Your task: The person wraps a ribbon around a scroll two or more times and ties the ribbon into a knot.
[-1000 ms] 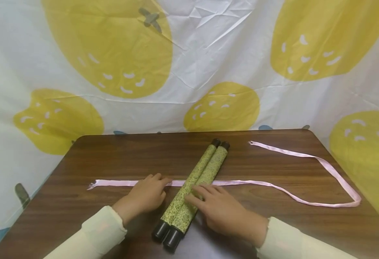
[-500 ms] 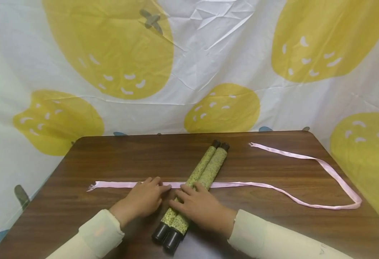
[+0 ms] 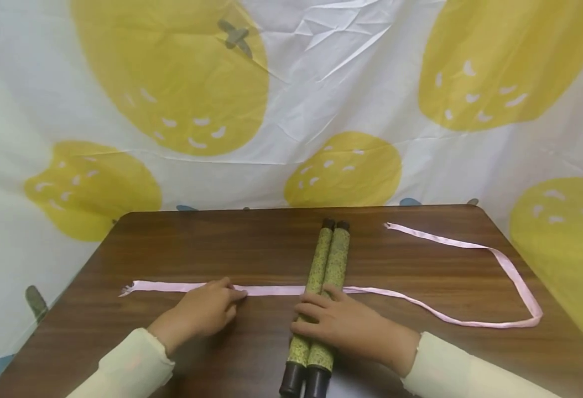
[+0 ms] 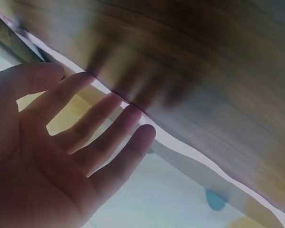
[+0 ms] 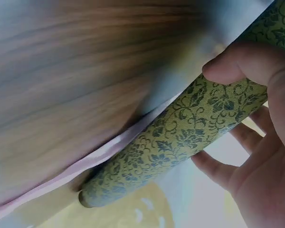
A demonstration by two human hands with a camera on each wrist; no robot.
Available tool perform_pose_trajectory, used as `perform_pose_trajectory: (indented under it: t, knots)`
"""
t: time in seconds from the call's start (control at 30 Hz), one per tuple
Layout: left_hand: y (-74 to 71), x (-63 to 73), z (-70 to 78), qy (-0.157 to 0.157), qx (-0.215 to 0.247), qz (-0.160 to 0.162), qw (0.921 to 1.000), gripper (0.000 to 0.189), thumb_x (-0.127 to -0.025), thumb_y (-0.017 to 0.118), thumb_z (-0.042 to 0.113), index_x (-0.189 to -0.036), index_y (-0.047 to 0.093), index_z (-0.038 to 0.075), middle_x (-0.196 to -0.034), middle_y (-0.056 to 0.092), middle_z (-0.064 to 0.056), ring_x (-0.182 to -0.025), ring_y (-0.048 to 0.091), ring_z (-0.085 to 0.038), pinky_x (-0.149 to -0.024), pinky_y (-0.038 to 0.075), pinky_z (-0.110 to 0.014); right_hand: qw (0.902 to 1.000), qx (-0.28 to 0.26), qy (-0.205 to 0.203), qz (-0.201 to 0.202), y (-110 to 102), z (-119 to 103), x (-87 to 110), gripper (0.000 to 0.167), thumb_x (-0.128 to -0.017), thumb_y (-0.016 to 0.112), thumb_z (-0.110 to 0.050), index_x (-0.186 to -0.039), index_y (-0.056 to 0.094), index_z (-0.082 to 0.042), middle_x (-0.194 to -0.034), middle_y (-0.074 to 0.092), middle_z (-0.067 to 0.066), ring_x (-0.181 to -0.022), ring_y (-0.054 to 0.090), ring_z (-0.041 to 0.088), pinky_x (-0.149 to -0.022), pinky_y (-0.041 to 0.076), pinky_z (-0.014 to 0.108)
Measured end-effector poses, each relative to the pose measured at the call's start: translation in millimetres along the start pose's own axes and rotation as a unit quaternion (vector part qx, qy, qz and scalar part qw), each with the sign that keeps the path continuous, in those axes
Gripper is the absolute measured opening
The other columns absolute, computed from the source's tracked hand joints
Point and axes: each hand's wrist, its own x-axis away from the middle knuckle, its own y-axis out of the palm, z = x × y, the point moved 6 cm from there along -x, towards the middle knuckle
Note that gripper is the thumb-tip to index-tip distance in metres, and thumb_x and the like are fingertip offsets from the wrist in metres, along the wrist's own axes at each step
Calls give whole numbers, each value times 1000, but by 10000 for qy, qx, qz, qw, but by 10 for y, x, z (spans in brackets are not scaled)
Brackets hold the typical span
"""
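Note:
Two rolled scrolls point(image 3: 337, 260) in green-yellow floral brocade, each with black end knobs, lie side by side on the table, pointing away from the person. My right hand point(image 3: 343, 326) grips them near the middle; in the right wrist view its thumb point(image 5: 228, 66) and fingers lie on opposite sides of the nearer scroll point(image 5: 180, 130). A pink ribbon point(image 3: 271, 291) runs crosswise beneath the scrolls. Left of them, my left hand point(image 3: 199, 309) touches the ribbon with its fingertips. In the left wrist view its fingers point(image 4: 109, 164) are spread and relaxed along the ribbon point(image 4: 190, 152).
The brown wood-grain table point(image 3: 197, 237) reaches back to a hanging white cloth point(image 3: 281, 110) printed with yellow lemons. On the right, the ribbon's long tail point(image 3: 513, 271) bends back toward the far edge. Its frayed left end point(image 3: 128, 287) lies flat.
The right hand has first moved left onto the scrolls, then shifted them right, turning them straighter away from the person. The left hand and the ribbon have slid slightly left.

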Motion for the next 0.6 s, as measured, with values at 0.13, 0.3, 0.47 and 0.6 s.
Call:
perform_pose_trajectory:
  t: [0.13,0.3,0.47,0.6]
  knots:
    - [0,70,-140,-109,97,-72,9999,36,-91,63,17,-126,70,14,-116,67,-9,-108,66,-33,-87,54,-52,9989,401,-92,-231,68,-21,127,56,-87,71,-19,-138,53,-32,-139,59,-2,-135,52,21,-100,51,51]
    - [-21,170,-327,-250,189,-119,9994,34,-92,63,18,-124,71,11,-120,67,-14,-111,65,-38,-89,53,-55,9974,655,-221,-186,130,-50,187,58,-84,73,-23,-137,53,-33,-139,58,-4,-134,53,21,-99,51,51]
    - [-44,230,-500,-439,355,-158,9983,32,-93,62,18,-121,72,8,-124,67,-20,-116,62,-43,-94,49,-59,9965,775,-216,-241,139,-27,214,64,-81,75,-17,-138,52,-34,-141,57,-4,-135,52,21,-103,49,51]
    - [-47,259,-631,-607,445,-153,9970,30,-92,62,18,-119,73,8,-123,67,-22,-116,62,-46,-94,48,-62,9950,915,-215,-332,151,-6,245,65,-81,75,-18,-139,51,-35,-142,57,-5,-135,52,21,-104,48,51]
